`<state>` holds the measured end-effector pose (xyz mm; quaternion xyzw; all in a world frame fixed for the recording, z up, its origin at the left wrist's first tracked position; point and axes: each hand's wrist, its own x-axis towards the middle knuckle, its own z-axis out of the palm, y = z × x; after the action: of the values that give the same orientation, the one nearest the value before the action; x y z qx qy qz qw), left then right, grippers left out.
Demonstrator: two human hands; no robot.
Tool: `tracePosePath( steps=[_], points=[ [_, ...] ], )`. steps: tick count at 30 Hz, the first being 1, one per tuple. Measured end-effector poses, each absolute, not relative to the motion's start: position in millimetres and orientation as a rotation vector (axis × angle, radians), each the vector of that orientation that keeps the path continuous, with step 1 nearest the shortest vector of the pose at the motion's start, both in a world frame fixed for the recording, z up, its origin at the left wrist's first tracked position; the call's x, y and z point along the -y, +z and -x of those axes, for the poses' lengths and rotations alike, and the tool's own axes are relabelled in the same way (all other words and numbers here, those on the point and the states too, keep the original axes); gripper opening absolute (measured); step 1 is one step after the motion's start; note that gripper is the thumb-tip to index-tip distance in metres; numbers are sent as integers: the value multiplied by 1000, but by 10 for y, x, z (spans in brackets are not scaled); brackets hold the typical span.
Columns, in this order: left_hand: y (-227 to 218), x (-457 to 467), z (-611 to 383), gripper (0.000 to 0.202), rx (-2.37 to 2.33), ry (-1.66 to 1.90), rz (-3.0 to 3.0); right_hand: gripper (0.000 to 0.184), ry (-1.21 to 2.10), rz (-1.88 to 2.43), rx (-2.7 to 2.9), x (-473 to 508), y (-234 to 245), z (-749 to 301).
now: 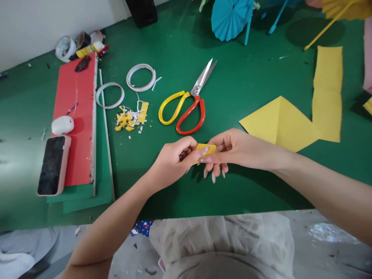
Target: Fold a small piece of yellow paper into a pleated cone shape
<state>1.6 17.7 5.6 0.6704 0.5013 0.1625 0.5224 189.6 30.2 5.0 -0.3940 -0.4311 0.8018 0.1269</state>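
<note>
Since both of our hands meet on the same small thing, the relation that counts is a close one: the yellow paper slip point(210, 147) lies directly between the left hand point(173, 161) and the right hand point(232, 149), held just above the green counter point(247, 77) near its close edge. Our left hand is curled almost shut, thumb and forefinger pressed onto the slip's left part, so much of that end is hidden under the fingertips. Our right hand pinches the other end between thumb and forefinger, while its remaining fingers hang loose and point down toward the counter. Neither hand is nearer than the other, as both touch the slip. Its long axis runs across from the left hand to the right hand, nearly level, with its flat face turned up toward us. We cannot tell its full length, since fingers cover both ends. On the far side of the hands the scissors point(188, 104) lie with blades together, handles toward the left hand and tips pointing away and to the right. Just past the right wrist a folded yellow sheet point(280, 124) rests flat, and farther out from the left hand lie some yellow scraps point(130, 118).
</note>
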Motion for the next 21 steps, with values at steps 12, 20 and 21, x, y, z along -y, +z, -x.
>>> tracePosePath(
  steps=[12,20,21],
  points=[
    [47,-159,-29,25,-1210,462,-1692,17,2357,1134,1263,-313,58,-1912],
    [46,-160,-18,23,-1147,548,-1777,22,2429,1040,1267,-343,110,-1958],
    [51,-161,-15,23,-1142,547,-1782,23,2434,1031,1282,-346,119,-1964]
  ],
)
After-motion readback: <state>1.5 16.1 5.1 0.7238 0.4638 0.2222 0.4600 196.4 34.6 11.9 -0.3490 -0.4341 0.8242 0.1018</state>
